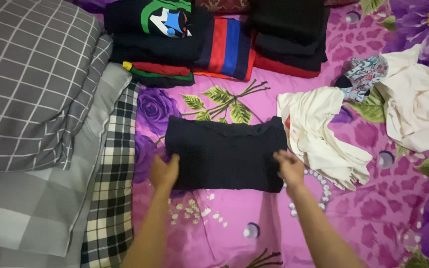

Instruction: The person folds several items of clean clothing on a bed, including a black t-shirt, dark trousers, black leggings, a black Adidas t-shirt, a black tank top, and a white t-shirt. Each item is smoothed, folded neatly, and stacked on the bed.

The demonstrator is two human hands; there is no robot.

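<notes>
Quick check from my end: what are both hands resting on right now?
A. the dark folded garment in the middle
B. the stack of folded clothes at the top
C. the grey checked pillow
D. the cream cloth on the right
A: the left hand and right hand each lie on a lower corner of the dark folded garment; the cream cloth lies beside it, untouched.

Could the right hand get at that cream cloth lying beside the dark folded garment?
Probably yes: the right hand rests on the dark garment, and the cream cloth lies right beside it with nothing between.
</notes>
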